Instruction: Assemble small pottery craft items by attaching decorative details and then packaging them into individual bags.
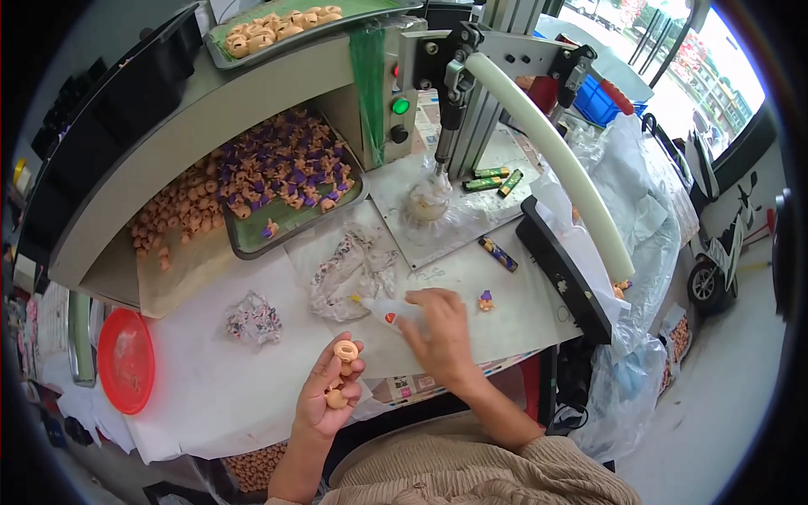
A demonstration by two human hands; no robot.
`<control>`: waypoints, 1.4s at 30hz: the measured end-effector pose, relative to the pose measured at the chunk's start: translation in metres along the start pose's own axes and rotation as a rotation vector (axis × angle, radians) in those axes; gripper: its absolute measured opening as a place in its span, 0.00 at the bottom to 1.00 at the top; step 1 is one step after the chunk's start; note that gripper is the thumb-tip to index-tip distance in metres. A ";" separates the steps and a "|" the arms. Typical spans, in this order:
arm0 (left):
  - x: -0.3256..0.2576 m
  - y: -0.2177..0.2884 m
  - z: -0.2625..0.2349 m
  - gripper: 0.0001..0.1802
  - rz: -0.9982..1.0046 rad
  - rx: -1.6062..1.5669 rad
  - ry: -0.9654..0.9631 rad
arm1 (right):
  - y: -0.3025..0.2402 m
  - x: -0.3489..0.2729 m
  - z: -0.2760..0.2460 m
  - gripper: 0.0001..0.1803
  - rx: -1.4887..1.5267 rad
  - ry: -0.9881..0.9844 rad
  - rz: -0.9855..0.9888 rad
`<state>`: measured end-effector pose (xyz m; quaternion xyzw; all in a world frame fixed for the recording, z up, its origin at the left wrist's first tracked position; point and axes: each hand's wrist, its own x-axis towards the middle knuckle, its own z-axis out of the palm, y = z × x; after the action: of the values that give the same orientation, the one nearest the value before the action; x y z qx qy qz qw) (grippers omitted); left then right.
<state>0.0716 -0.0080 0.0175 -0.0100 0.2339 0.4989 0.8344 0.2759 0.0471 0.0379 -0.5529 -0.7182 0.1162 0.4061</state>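
Note:
Small peach-coloured plastic doll parts are in my left hand (324, 396). A round piece with a hollow opening (345, 351) is pinched at the fingertips, and another rounded piece (336, 398) sits lower against the fingers. Over the paper-covered worktable, my right hand (442, 337) has thumb and forefinger on either side of a translucent squeeze bottle (383, 311) with a yellow tip and a red mark. The bottle points left, and its rear end is partly hidden by the hand. Right of that hand is a small purple-and-peach figure (486, 300).
A tray (244, 254) of purple-and-peach figures stands at the back left beside loose peach parts (181, 206). Crumpled plastic bags (252, 320) lie left of centre. Nearby are a red basin (126, 362), a press (450, 126) with a curved white bar, and a black box (564, 269).

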 end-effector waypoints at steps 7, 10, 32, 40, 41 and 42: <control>0.003 0.012 -0.015 0.22 -0.027 0.003 -0.086 | 0.040 0.003 -0.053 0.13 -0.319 -0.031 0.171; 0.009 0.008 -0.006 0.21 -0.046 0.068 -0.108 | 0.053 -0.003 -0.056 0.12 -0.248 -0.141 0.191; 0.005 -0.002 -0.004 0.19 0.066 0.477 -0.099 | -0.044 -0.020 -0.008 0.08 0.424 -0.118 0.036; 0.004 0.001 -0.007 0.15 0.117 0.616 -0.098 | -0.035 -0.016 -0.008 0.07 0.480 -0.263 0.095; 0.004 0.001 -0.008 0.14 0.089 0.594 -0.097 | -0.033 -0.014 -0.007 0.07 0.499 -0.283 0.078; 0.004 0.002 -0.007 0.14 0.090 0.594 -0.098 | -0.032 -0.012 -0.006 0.08 0.517 -0.300 0.062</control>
<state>0.0689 -0.0054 0.0104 0.2691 0.3293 0.4448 0.7882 0.2582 0.0228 0.0561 -0.4294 -0.6997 0.3880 0.4189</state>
